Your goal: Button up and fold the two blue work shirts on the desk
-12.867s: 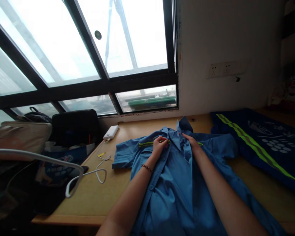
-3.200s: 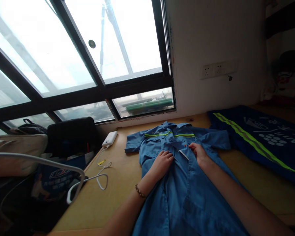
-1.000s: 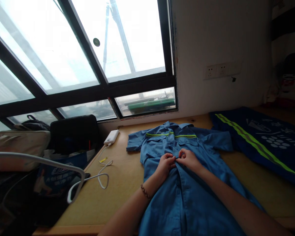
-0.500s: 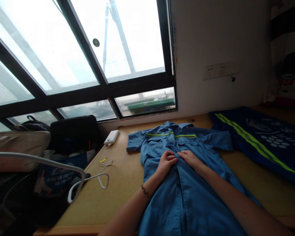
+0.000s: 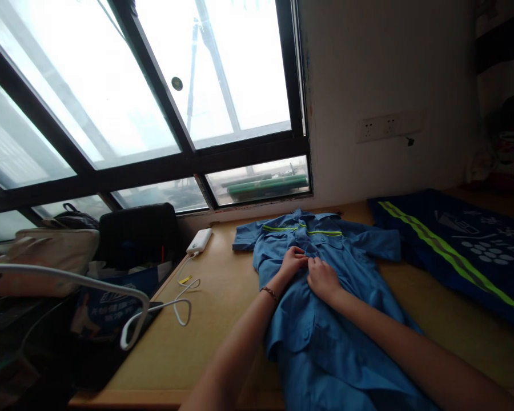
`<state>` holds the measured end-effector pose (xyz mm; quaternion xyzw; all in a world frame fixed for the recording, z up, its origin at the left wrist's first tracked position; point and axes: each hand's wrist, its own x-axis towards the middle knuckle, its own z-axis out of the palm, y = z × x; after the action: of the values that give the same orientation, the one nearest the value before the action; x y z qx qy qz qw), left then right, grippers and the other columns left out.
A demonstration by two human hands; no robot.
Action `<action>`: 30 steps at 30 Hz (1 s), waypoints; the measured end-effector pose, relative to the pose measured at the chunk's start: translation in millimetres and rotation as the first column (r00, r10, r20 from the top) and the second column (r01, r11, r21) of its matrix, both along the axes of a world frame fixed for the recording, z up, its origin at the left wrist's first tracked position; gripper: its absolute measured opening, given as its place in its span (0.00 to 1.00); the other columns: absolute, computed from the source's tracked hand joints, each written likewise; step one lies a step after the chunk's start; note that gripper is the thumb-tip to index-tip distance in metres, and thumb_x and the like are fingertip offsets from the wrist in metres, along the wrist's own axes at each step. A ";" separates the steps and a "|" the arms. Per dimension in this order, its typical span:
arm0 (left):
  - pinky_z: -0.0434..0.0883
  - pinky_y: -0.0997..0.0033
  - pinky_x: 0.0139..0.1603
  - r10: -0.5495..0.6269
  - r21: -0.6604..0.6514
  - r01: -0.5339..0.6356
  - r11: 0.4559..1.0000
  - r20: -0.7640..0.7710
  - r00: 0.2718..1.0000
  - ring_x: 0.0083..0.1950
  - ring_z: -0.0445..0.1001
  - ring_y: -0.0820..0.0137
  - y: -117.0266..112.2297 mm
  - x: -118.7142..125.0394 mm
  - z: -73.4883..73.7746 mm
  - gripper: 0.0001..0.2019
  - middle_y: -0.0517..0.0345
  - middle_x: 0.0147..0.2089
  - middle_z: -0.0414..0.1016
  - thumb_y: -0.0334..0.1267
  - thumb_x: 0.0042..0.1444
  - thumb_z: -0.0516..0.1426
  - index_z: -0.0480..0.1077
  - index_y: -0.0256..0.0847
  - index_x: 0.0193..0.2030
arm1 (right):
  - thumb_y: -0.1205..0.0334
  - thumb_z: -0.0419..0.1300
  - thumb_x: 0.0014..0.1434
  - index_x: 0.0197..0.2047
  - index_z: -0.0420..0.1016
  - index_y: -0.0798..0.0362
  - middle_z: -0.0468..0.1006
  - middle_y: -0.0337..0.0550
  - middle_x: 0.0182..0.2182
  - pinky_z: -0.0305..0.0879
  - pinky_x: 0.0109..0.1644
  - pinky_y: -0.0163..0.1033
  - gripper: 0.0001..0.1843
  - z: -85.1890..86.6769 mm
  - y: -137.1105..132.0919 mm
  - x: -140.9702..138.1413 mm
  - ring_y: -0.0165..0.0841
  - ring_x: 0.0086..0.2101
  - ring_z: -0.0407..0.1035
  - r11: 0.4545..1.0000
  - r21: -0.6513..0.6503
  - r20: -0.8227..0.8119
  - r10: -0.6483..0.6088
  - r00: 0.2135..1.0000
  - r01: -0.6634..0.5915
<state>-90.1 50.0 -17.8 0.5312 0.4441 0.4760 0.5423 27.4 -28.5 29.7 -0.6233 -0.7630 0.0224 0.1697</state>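
A blue short-sleeved work shirt (image 5: 346, 325) lies front up, with its collar toward the window and a yellow-green stripe across the chest. My left hand (image 5: 293, 261) pinches the cloth at the front opening, just below the chest pockets. Right beside it, nearly touching, my right hand (image 5: 322, 277) has its fingers closed on the same front edge. Whatever small part sits between the fingertips is hidden. Below my hands the cloth is rumpled and partly folded over, and a button shows there.
A dark blue garment (image 5: 449, 240) with a bright reflective band lies at the right of the wooden table (image 5: 223, 319). On the left are a white power bank (image 5: 199, 241) with a cable, a black chair back (image 5: 139, 234) and bags. A grey curved tube (image 5: 89, 279) crosses the left foreground.
Both hands have drawn together at the front opening, the right one turning more knuckles-up. The shirt's lower front has shifted and bunched up. The view has moved slightly.
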 end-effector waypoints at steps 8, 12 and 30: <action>0.62 0.79 0.22 0.076 0.048 -0.072 0.996 -0.080 0.994 0.19 0.66 0.78 34.0 6.0 -3.4 0.17 0.63 0.20 0.69 0.33 0.35 0.64 0.62 0.35 0.31 | 0.68 0.54 0.42 0.32 0.70 0.54 0.75 0.42 0.29 0.55 0.30 0.33 0.11 -6.9 1.0 26.0 0.34 0.32 0.68 0.967 -0.253 -0.329 -0.083 0.941 -0.003; 0.61 0.80 0.22 0.093 0.067 -0.087 0.994 -0.106 0.990 0.19 0.65 0.79 29.9 8.7 0.7 0.15 0.63 0.20 0.68 0.32 0.36 0.63 0.63 0.35 0.31 | 0.68 0.54 0.40 0.29 0.73 0.53 0.75 0.39 0.28 0.57 0.32 0.32 0.11 -13.9 -1.3 32.1 0.32 0.31 0.67 0.953 -0.294 -0.583 -0.120 0.804 -0.071; 0.59 0.66 0.52 -0.113 0.426 0.528 0.735 -0.690 0.715 0.48 0.67 0.62 -82.9 -5.1 60.7 0.09 0.50 0.41 0.74 0.37 0.51 0.53 0.72 0.43 0.38 | 0.60 0.47 0.43 0.27 0.69 0.52 0.69 0.44 0.17 0.64 0.28 0.41 0.12 17.7 -1.0 48.1 0.37 0.25 0.67 0.803 -0.403 -0.898 -0.440 0.020 -0.438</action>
<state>-95.2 -32.9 43.0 0.8718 0.3182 0.2792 0.2464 75.5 -29.4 47.4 -0.4381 -0.3633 0.6898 0.4476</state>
